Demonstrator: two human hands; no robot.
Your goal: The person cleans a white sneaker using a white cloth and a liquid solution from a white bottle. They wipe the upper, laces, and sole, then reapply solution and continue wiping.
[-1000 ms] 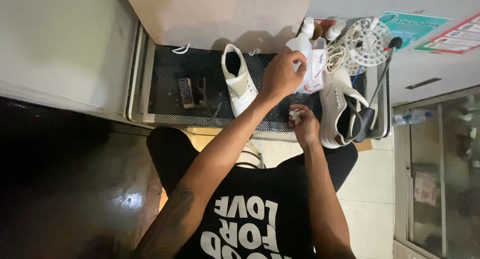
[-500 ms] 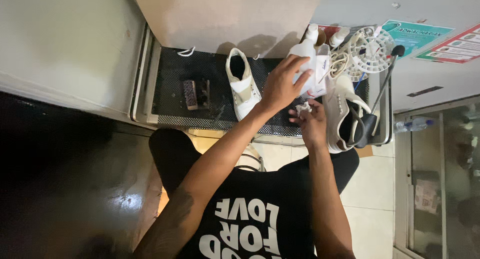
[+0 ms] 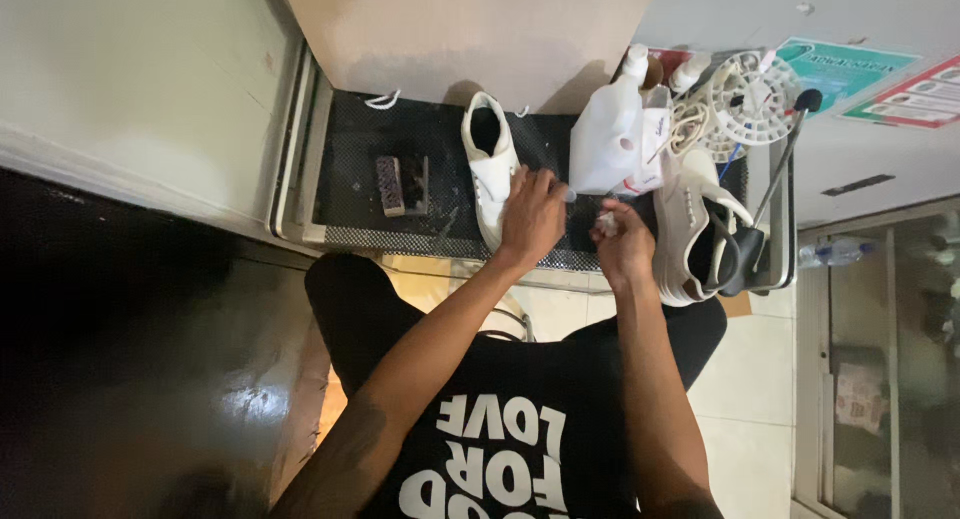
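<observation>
While your left hand (image 3: 530, 217) rests, fingers curled, on the toe of the white shoe (image 3: 490, 169) near the mat's (image 3: 350, 194) front edge, your right hand (image 3: 622, 241) pinches a small white wad beside it. You seem mid-cleaning; next, bring the wad onto the shoe's upper with light pressure.

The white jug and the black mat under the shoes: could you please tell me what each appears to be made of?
The white jug looks like semi-matte moulded plastic: its walls are smooth and slightly translucent, with a moulded handle hole. The black mat looks like rubber or plastic mesh: a fine, regular dotted grid covers it, though the exact material is unclear. The left hand rests near the white shoe lying on it.
</observation>
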